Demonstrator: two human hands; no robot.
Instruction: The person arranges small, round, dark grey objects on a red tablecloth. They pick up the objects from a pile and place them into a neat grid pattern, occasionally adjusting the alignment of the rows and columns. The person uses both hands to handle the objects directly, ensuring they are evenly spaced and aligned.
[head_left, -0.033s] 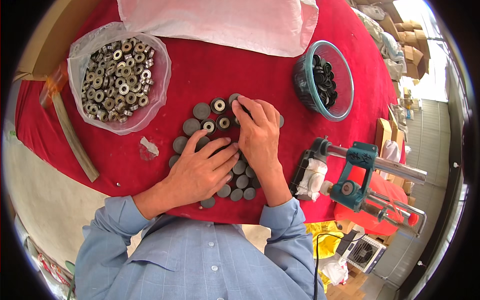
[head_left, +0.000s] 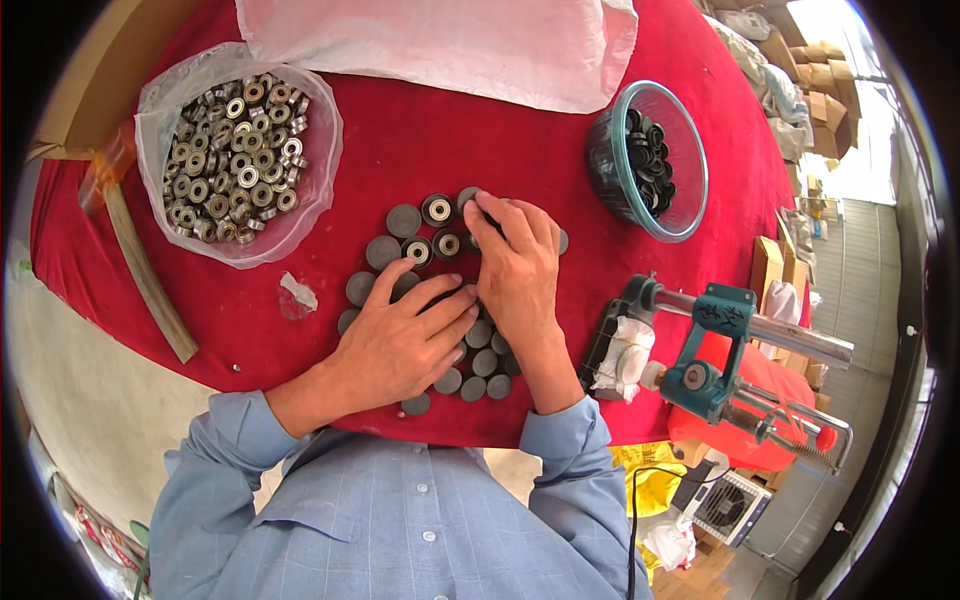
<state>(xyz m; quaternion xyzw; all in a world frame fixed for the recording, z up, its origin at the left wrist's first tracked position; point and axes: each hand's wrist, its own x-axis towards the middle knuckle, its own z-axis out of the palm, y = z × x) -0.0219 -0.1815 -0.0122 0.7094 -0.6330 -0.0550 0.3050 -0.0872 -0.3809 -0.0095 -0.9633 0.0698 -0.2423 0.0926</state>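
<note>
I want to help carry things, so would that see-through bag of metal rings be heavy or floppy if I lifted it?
The clear plastic bag would probably feel heavy, because it holds so many metal bearings. Its thin, creased sides would likely sag. Some bearings might spill and roll, since they're round and the top is open.

Pale concrete floor (head_left: 130, 400) shows left of the red-covered table (head_left: 500, 130). At right, a ribbed grey wall (head_left: 865, 280) stands behind cardboard boxes (head_left: 825, 120) and pale bags (head_left: 785, 100); glaring white light (head_left: 868, 140) fills the upper right. Lower right, 1 boxy fan (head_left: 722, 505) sits near 1 yellow bag (head_left: 655, 488).
</note>
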